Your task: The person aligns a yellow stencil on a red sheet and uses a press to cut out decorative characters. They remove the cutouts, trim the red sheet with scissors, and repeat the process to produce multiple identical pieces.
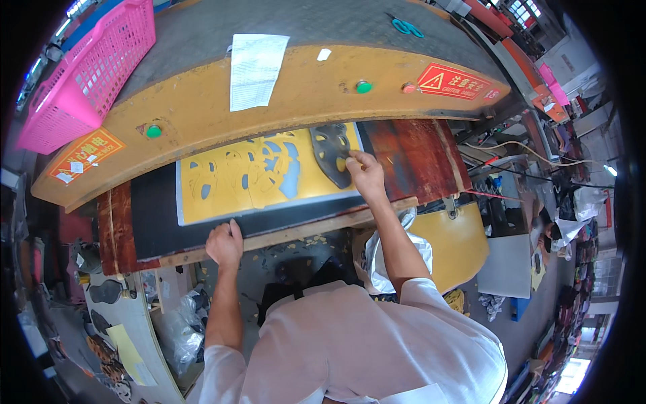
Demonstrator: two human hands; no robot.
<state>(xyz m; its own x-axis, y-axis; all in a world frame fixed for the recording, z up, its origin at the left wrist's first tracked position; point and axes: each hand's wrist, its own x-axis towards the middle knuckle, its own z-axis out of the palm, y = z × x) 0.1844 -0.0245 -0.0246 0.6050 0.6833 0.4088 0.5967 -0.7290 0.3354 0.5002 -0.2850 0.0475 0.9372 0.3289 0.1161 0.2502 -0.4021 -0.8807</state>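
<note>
My right hand (365,176) is closed on the right edge of a dark cutting die (330,153) with openings in it. The die lies near the right end of a yellow sheet (229,210), which shows several cut-out shapes and gaps along its middle and left. Pale backing is visible through the gaps. Beneath the sheet is a black board (156,214) on the machine's bed. At the bed's near side, my left hand (225,244) is curled over the wooden front rail (289,236), its thumb pointing up toward the sheet.
A yellow machine beam (296,77) with green buttons spans the far side of the bed, paper hanging on it. On top are a pink basket (101,74) and teal-handled scissors (406,27). Right of me stands a yellow panel (457,246); crumpled plastic (185,330) lies left.
</note>
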